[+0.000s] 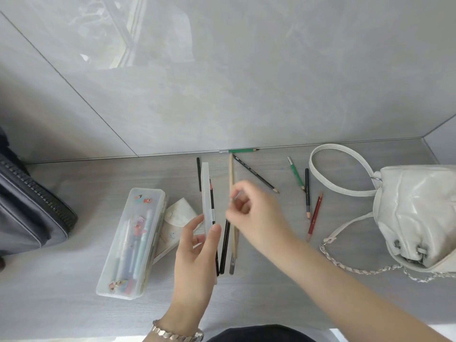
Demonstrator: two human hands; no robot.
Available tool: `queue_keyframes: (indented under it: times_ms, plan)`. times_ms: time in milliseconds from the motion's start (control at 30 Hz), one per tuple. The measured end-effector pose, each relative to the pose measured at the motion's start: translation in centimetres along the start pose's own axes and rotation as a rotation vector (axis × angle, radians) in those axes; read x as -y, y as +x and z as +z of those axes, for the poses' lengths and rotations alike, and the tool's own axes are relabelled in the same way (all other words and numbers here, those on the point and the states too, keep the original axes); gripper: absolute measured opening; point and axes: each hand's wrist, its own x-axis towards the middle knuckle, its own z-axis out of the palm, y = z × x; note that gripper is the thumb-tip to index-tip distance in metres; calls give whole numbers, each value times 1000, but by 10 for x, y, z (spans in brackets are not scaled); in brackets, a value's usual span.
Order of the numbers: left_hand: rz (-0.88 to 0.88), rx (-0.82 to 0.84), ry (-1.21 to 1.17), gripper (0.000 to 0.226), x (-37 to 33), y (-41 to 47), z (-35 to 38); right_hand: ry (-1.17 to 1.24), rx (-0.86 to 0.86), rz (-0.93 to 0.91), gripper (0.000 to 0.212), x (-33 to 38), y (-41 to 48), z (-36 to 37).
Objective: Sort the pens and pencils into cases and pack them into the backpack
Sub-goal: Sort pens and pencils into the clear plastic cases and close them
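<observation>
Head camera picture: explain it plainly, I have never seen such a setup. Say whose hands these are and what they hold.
No machine here: a person wears a camera on the head, looking down at their own hands. The left hand holds a narrow clear case. The right hand is curled over a light wooden pencil; blur hides whether it grips. On the table lie a closed case of pens, loose pencils such as a red pencil, a grey backpack and a white bag.
</observation>
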Motion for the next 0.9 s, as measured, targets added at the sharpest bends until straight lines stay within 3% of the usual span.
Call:
queue_keyframes:
  times_ms: [133,300,700,900]
  plan:
    - [0,6,-28,21,-6,-4,5,-322,63,-31,7,2,-9,22]
    - [-32,-1,-71,16,0,-2,1,-517,148,-72,15,-4,-22,34]
    - [-25,-43,-105,15,5,-3,-1,-564,176,-325,21,-13,-42,29]
    - [-12,-77,-59,13,-1,0,-5,-626,325,-478,18,-13,-30,9]
